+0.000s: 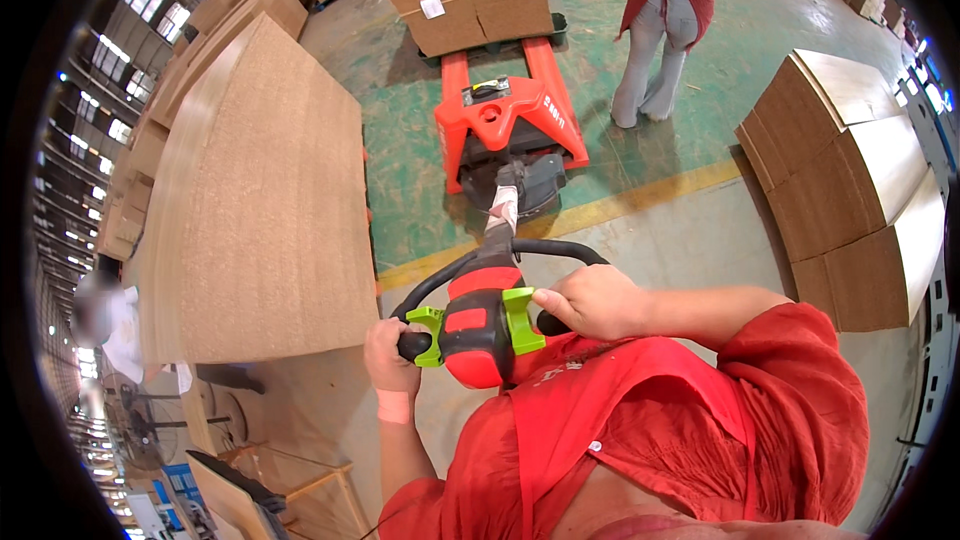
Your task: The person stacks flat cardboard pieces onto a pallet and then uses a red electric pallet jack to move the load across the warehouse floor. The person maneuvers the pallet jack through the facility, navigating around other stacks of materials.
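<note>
Fingers of the left hand are wrapped around one side of the rounded, red-and-black control handle, and those of the right hand are closed on its other side, the thumb lying at the lime-green plastic lever. This handle is placed before the person's red clothes, framed by a black tubular loop; its tape-wrapped dark shaft reaches to the bright red pallet truck, whose two forks go under stacked brown boards.
</note>
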{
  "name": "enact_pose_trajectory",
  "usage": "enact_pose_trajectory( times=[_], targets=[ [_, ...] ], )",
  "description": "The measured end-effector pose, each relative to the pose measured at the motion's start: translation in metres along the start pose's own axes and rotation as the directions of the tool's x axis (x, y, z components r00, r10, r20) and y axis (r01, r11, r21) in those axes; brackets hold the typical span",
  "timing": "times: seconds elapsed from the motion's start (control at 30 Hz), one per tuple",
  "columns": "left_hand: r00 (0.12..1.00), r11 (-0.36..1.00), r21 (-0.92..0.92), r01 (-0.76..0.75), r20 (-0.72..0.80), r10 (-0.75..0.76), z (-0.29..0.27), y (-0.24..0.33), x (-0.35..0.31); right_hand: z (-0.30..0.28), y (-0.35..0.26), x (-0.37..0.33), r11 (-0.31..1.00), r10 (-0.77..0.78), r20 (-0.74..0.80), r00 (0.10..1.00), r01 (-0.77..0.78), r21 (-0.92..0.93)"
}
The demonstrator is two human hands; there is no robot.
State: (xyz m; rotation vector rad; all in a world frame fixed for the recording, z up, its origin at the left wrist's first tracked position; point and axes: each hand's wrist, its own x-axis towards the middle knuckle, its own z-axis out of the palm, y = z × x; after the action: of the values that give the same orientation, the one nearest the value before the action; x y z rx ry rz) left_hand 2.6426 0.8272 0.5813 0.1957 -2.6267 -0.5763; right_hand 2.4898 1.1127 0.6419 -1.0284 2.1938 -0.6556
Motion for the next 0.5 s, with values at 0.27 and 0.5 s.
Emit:
enact_pose_trajectory(
  times=[0.27, 0.5],
  targets=[
    [1.0, 1.0, -0.015, 0.016, 0.008, -0.015, 0.006, -0.009, -0.014, 0.037, 0.007, 0.006, 1.0, 0.015, -0.082, 0.997, -0.015, 0.0],
    [0.999, 0.999, -0.013, -0.035, 0.001, 0.035, 0.039, -0.009, -0.042, 0.066, 0.035, -0.008, 0.996, -0.008, -0.116, 0.993, -0.003, -0.094]
  ],
)
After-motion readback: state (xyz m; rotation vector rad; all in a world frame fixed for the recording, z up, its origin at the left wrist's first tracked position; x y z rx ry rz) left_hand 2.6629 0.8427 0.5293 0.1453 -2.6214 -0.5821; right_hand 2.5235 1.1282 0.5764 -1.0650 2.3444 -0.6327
